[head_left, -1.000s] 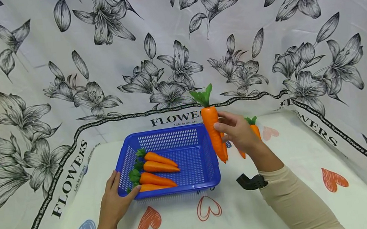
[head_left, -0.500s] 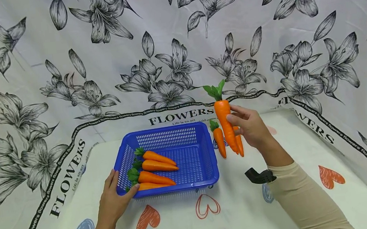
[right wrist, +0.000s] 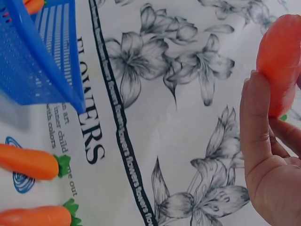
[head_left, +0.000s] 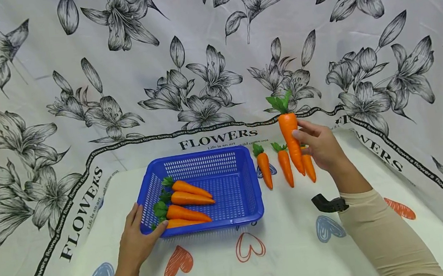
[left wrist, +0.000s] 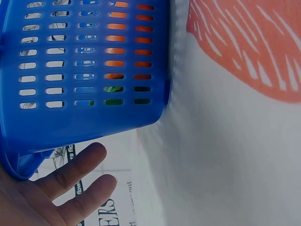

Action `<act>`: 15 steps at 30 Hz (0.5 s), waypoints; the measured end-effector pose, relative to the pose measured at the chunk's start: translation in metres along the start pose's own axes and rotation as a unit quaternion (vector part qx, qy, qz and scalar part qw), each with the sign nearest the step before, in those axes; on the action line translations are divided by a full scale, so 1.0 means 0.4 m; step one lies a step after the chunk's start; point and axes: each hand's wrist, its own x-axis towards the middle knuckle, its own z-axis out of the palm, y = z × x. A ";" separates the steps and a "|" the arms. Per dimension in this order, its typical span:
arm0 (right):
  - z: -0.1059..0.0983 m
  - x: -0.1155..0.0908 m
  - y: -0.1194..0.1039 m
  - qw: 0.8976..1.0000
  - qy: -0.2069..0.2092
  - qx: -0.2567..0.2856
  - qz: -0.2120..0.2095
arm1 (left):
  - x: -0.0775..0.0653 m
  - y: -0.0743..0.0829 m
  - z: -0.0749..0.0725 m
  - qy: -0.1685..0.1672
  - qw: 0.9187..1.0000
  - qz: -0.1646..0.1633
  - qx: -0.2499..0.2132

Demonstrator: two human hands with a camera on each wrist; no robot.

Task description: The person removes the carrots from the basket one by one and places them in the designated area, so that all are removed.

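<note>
My right hand [head_left: 322, 144] pinches an orange carrot [head_left: 290, 137] with green leaves between thumb and fingers. The carrot is raised over the right side of the table, leaves up and tip down. At the left front corner of a blue plastic basket [head_left: 215, 225], my left hand [head_left: 137, 243] grips the rim, thumb over the edge and fingers along the outer side. Several carrots [head_left: 190, 199] lie in the basket's left half, leaves to the left. In the left wrist view, orange shows through the slots of the basket wall [left wrist: 84, 117].
Right of the basket lie a carrot [head_left: 264, 169], a second carrot [head_left: 285, 167] beside it and a third carrot [head_left: 309, 169] partly hidden behind the held one. A white cloth with printed hearts [head_left: 178, 262] covers the table. A flower-print curtain [head_left: 206, 80] stands behind.
My right hand has moved right with the carrot, from beside the basket's right edge to over the rightmost carrot. More of the carrots on the table now show. My left hand stays on the basket.
</note>
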 end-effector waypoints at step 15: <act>-0.095 0.016 0.022 1.000 0.013 0.012 0.013 | 0.001 0.002 0.000 0.002 1.000 -0.002 0.002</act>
